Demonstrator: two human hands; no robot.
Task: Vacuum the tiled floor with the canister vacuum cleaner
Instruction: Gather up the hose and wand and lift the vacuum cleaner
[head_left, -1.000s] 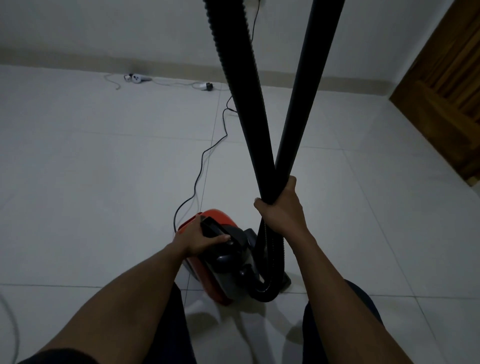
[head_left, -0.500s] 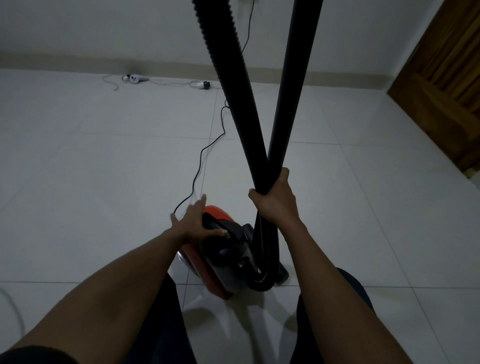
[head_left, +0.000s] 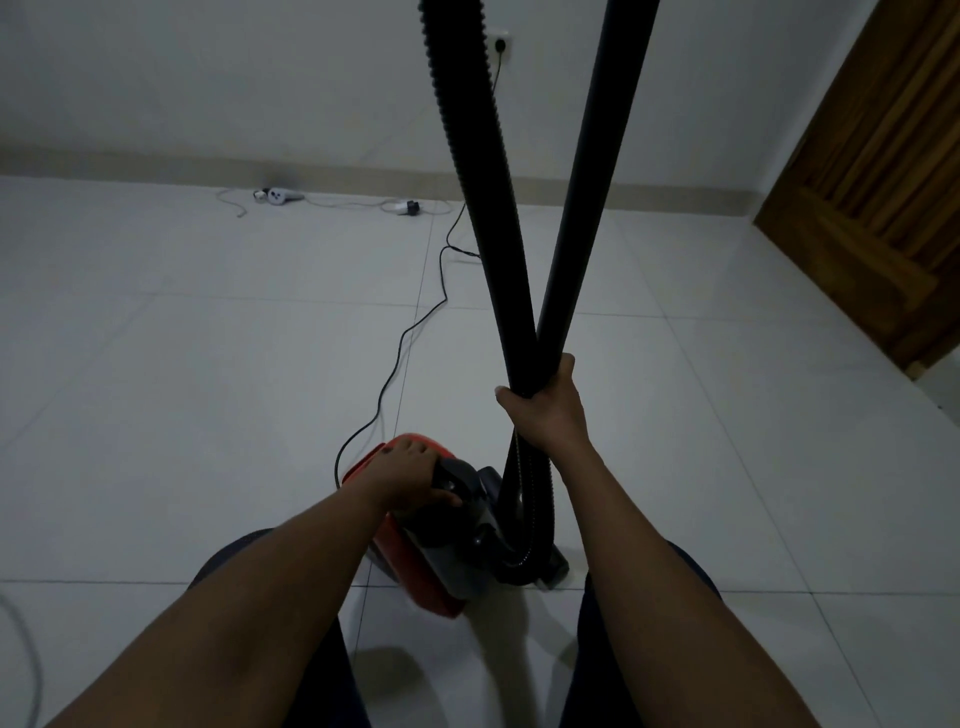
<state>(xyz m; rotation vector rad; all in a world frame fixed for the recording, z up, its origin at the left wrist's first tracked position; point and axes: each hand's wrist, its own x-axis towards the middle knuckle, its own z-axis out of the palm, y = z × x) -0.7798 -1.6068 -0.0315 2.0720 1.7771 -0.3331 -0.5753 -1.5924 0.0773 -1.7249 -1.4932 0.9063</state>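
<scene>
A red and dark grey canister vacuum cleaner (head_left: 415, 582) sits on the white tiled floor (head_left: 182, 389) between my knees. My left hand (head_left: 410, 475) lies on its top by the black handle, fingers curled down over the red shell. My right hand (head_left: 545, 410) is shut around both the ribbed black hose (head_left: 467, 156) and the smooth black wand (head_left: 597, 156), which cross at my fist and rise out of the top of the view. The hose loops down into the vacuum's front.
The black power cord (head_left: 410, 332) runs from the vacuum across the floor to a wall socket (head_left: 498, 44). White cables and small devices (head_left: 278, 196) lie along the far skirting. A wooden door (head_left: 883, 182) stands at the right. A pale cable (head_left: 26, 660) curves at the lower left.
My left hand opened and lifted off the handle, then came down again with fingers curled on the vacuum's top. My right hand kept its hold on hose and wand.
</scene>
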